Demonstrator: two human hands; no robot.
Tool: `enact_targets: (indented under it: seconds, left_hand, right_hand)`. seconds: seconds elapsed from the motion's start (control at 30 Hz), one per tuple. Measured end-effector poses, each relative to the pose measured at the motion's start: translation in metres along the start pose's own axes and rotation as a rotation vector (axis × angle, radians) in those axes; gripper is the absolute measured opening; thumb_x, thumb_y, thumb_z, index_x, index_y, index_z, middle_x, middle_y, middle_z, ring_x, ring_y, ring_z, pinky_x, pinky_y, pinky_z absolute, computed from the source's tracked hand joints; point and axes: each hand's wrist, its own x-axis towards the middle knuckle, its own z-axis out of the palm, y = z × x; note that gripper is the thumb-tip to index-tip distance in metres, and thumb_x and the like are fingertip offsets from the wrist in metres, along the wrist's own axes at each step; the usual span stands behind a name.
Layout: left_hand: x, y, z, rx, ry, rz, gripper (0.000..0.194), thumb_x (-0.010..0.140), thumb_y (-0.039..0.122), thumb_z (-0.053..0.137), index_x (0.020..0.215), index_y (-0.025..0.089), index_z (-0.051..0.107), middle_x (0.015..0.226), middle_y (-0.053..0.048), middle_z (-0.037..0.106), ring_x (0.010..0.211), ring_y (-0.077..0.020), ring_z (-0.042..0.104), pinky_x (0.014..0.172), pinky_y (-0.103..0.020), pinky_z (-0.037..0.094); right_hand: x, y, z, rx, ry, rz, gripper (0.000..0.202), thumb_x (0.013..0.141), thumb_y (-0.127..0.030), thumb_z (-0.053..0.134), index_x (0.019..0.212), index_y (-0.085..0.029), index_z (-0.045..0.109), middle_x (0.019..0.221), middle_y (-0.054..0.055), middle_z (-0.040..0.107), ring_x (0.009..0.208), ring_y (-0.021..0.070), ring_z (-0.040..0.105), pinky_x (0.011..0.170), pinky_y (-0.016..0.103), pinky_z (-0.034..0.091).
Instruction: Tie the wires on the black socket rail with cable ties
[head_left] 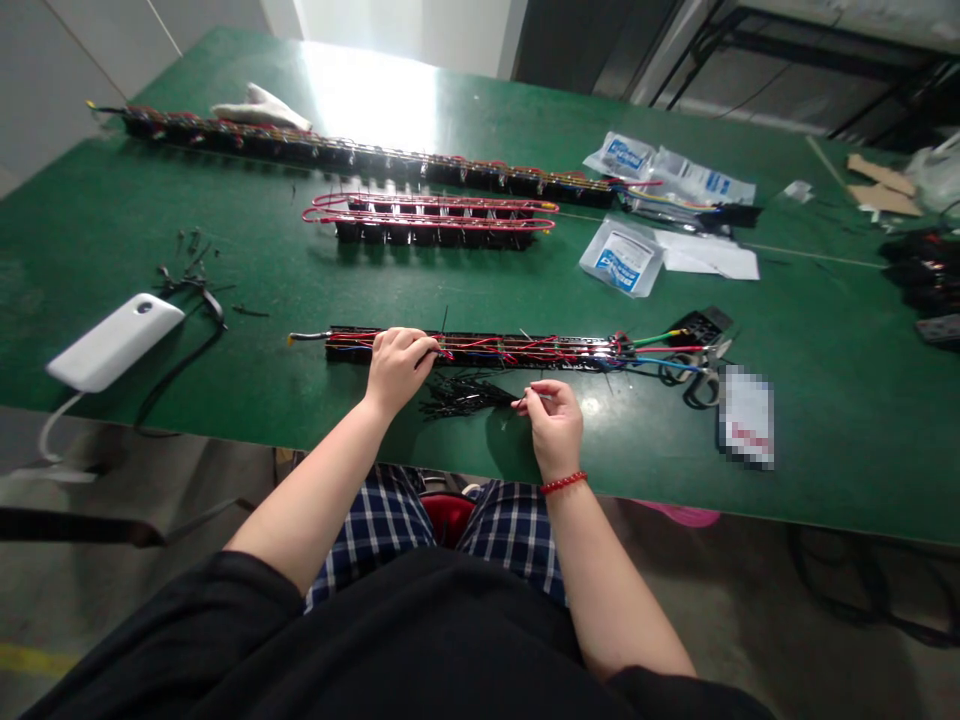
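A long black strip (555, 352) carrying red, yellow and blue wires lies crosswise on the green table in front of me. My left hand (399, 368) rests on its left part, fingers closed on the wires; the fingertips are partly hidden. Just below the strip is a loose bundle of black cable ties (466, 396). At the bundle's right end, my right hand (556, 420) pinches a black cable tie between thumb and fingers. A few thin tie tails stick up from the strip. Scissors (705, 375) lie by the coloured wires at its right end.
Farther back lie a shorter strip with red wire loops (435, 222) and a longer wired strip (360, 155). A white device (116, 342) with a cable stands left, near black scraps (196, 280). Printed plastic bags (622, 258) and a pixelated card (746, 415) are right.
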Motion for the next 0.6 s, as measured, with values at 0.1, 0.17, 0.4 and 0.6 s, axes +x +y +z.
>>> enact_targets:
  seconds: [0.1,0.17,0.4,0.6]
  left_hand:
    - [0.0,0.0,0.0,0.001,-0.001,-0.006,0.01,0.094,0.03,0.062,0.094,0.028,0.072,0.102,-0.003,0.072,0.102,-0.0233,0.061,0.093,-0.04,0.04]
    - [0.0,0.001,0.0,-0.002,0.005,-0.009,0.01,0.094,0.031,0.062,0.094,0.028,0.072,0.101,-0.002,0.073,0.102,-0.0232,0.061,0.093,-0.04,0.04]
    - [0.0,0.001,0.0,-0.002,0.026,0.006,0.009,0.093,0.029,0.064,0.092,0.028,0.073,0.1,-0.002,0.073,0.099,-0.0221,0.062,0.092,-0.039,0.04]
    - [0.0,0.0,0.002,0.022,0.004,0.005,0.01,0.093,0.027,0.063,0.097,0.028,0.073,0.104,-0.003,0.072,0.101,-0.0229,0.061,0.092,-0.039,0.04]
  right_hand:
    - [-0.005,-0.006,0.016,0.053,-0.026,0.009,0.022,0.082,-0.038,0.071,0.092,-0.023,0.058,0.079,-0.003,0.066,0.064,0.0129,0.071,0.062,0.027,0.06]
    - [-0.006,-0.009,0.027,0.072,-0.041,-0.007,0.022,0.082,-0.038,0.071,0.092,-0.023,0.058,0.078,-0.003,0.065,0.064,0.0134,0.071,0.063,0.028,0.061]
    - [0.015,-0.026,0.055,0.108,-0.068,-0.105,0.02,0.085,-0.038,0.068,0.093,-0.024,0.057,0.079,-0.003,0.064,0.066,0.0136,0.071,0.063,0.028,0.062]
    - [0.043,-0.044,0.082,0.035,-0.117,-0.3,0.012,0.089,-0.033,0.064,0.096,-0.025,0.059,0.093,0.0,0.064,0.072,0.013,0.071,0.068,0.028,0.062]
